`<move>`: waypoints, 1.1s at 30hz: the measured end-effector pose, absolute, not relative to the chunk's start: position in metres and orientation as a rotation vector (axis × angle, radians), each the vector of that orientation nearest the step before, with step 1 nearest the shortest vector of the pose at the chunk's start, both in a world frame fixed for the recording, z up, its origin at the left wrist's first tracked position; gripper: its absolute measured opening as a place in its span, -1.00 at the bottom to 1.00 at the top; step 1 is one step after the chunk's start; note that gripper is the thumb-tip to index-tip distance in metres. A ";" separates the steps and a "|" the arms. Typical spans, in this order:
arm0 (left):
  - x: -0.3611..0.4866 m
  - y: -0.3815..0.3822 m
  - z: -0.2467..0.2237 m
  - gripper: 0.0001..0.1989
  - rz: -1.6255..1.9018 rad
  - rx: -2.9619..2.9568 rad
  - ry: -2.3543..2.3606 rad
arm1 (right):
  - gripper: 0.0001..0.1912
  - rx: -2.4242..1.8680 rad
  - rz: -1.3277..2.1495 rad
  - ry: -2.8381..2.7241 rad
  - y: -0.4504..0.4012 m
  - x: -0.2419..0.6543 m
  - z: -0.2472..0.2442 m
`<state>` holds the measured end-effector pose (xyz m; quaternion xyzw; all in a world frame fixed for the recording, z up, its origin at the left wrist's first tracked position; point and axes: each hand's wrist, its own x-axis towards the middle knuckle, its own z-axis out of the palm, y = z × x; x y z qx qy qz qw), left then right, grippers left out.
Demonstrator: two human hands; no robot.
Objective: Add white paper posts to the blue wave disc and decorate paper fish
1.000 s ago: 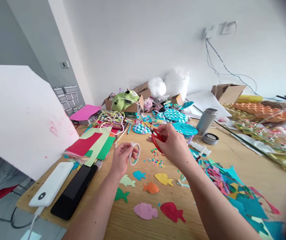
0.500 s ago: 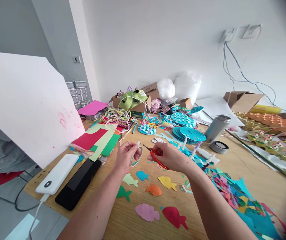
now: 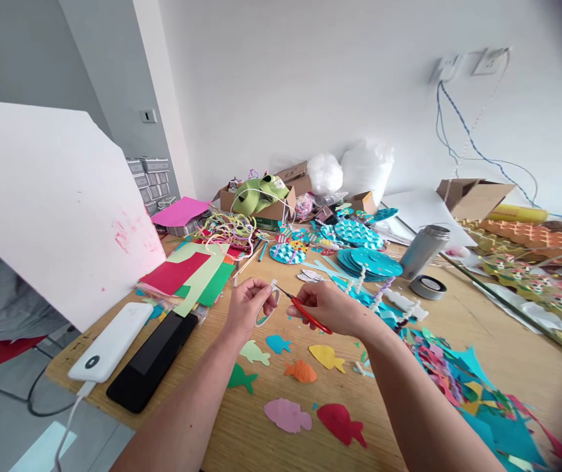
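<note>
l hand [image 3: 250, 307] pinching a white tape roll [image 3: 262, 321], held up above the wood table [image 3: 239, 429]. r hand [image 3: 329, 307] wrapped round red-handled scissors [image 3: 312, 317], blades pointing l twd the tape's loose end, v close; can't tell if they touch. below, 7 paper fish [image 3: 301, 372] lie on the table, spaced apart: blue, pale green, yellow, orange, green, pink & red. black device [image 3: 152, 362] & white device [image 3: 111, 341] side by side nr table's l edge, cable [image 3: 72, 415] plugged into the white one.
</note>
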<state>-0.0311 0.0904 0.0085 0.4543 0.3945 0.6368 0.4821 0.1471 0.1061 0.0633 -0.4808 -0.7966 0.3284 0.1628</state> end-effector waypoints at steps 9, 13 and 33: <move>-0.032 0.090 0.008 -0.77 1.532 1.118 0.958 | -0.57 -1.375 1.184 -2.172 0.105 0.147 0.065; -0.031 0.090 0.010 -0.77 1.516 1.120 0.953 | -0.57 -1.367 1.198 -2.164 0.104 0.146 0.067; -0.032 0.089 0.009 -0.80 1.500 1.121 0.927 | -0.56 -1.361 1.249 -2.160 0.102 0.146 0.070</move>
